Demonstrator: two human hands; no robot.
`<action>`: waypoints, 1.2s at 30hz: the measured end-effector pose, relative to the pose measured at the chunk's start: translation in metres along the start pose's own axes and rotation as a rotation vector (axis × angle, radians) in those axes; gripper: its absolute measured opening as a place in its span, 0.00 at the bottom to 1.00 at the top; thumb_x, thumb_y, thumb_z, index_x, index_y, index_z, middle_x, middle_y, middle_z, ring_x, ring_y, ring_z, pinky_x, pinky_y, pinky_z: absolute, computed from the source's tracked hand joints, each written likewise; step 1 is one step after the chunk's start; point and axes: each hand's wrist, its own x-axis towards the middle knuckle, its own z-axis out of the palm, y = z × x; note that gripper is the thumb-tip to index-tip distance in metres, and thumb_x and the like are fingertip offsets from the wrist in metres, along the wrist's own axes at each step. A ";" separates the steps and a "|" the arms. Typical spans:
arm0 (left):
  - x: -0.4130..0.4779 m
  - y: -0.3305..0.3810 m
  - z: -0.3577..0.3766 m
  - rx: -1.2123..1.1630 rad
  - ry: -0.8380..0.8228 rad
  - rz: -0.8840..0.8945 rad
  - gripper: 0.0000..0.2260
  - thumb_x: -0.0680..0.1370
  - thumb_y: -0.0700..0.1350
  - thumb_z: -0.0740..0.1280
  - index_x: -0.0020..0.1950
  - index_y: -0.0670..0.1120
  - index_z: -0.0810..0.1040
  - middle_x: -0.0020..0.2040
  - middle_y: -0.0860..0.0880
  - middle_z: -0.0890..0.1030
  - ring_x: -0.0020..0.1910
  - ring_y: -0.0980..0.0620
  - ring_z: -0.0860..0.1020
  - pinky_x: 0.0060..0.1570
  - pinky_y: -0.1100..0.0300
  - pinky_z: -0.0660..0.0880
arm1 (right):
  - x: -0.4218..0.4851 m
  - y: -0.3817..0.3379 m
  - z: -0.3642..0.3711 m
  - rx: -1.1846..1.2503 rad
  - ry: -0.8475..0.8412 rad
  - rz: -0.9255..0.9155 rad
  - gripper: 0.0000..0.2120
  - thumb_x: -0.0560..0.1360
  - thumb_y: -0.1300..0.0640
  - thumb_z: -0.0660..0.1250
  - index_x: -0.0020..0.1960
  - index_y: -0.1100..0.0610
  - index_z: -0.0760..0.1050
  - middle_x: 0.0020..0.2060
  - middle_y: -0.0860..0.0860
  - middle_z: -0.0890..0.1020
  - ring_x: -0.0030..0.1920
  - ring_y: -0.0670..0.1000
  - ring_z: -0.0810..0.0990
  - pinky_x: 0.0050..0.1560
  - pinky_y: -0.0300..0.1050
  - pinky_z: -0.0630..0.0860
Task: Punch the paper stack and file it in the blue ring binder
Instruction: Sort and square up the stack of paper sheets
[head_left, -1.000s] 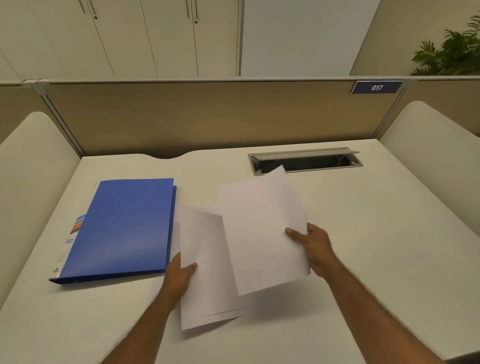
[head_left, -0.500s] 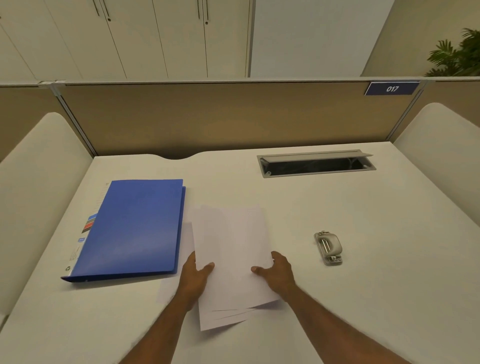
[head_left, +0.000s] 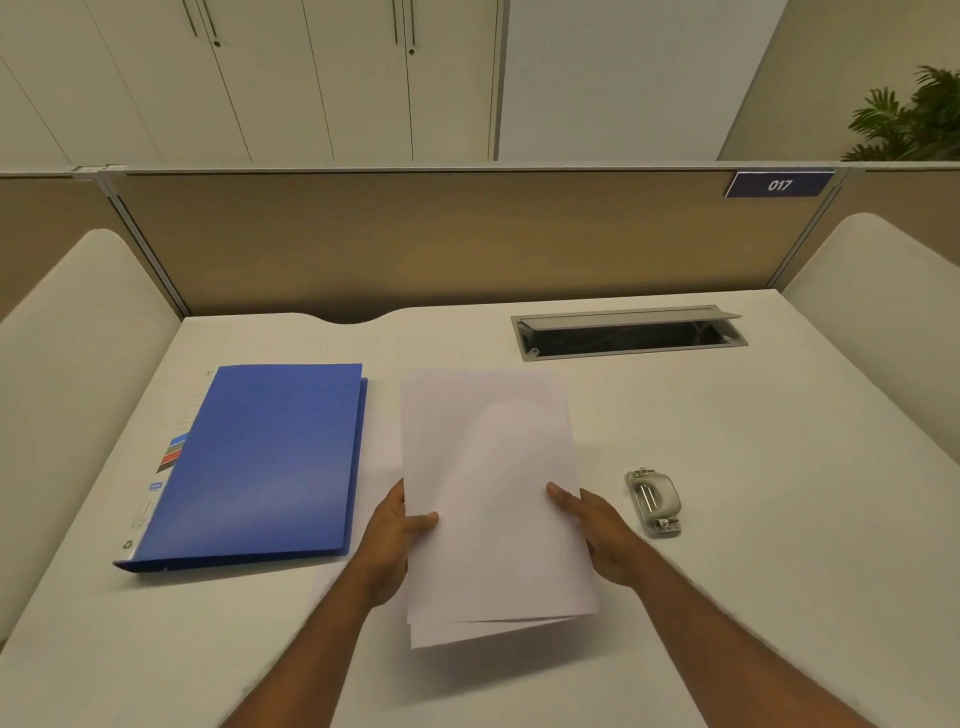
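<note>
Squared up now, paper stack (head_left: 493, 499) hovers over white desk (head_left: 753, 597).

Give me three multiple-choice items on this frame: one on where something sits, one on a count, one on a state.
1. Where is the hole punch relative to the paper stack?
A. On the person's right of it
B. On top of the binder
C. Inside the cable slot

2. How many hands hold the paper stack?
A. None
B. One
C. Two

3. What state is the blue binder in?
A. Open, rings showing
B. Closed, lying flat
C. Standing upright

Answers:
1. A: the punch sits on the desk just beyond the right hand, apart from the sheets.
2. C: the left hand has a grip on one long edge and the right hand on the other.
3. B: its cover is down and it lies flat on the desk, left of the paper.
</note>
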 end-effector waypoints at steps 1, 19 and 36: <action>0.001 0.003 0.003 0.000 -0.021 0.001 0.16 0.79 0.37 0.62 0.64 0.51 0.68 0.58 0.50 0.77 0.57 0.44 0.77 0.62 0.43 0.73 | -0.002 -0.002 -0.002 0.025 -0.044 -0.009 0.18 0.74 0.53 0.70 0.61 0.60 0.76 0.56 0.56 0.83 0.57 0.58 0.82 0.61 0.57 0.76; -0.009 -0.104 0.025 1.364 0.032 0.245 0.52 0.63 0.81 0.51 0.75 0.46 0.62 0.77 0.45 0.59 0.75 0.48 0.54 0.70 0.48 0.44 | -0.015 -0.016 -0.089 0.005 0.380 -0.232 0.19 0.71 0.68 0.69 0.61 0.61 0.76 0.54 0.58 0.82 0.51 0.61 0.81 0.55 0.57 0.77; -0.022 -0.072 0.054 0.549 0.331 0.411 0.16 0.78 0.41 0.64 0.66 0.45 0.74 0.59 0.51 0.80 0.58 0.51 0.79 0.59 0.60 0.76 | -0.021 -0.007 -0.095 -0.052 0.341 -0.221 0.20 0.70 0.67 0.70 0.61 0.59 0.76 0.54 0.57 0.83 0.51 0.61 0.82 0.52 0.55 0.78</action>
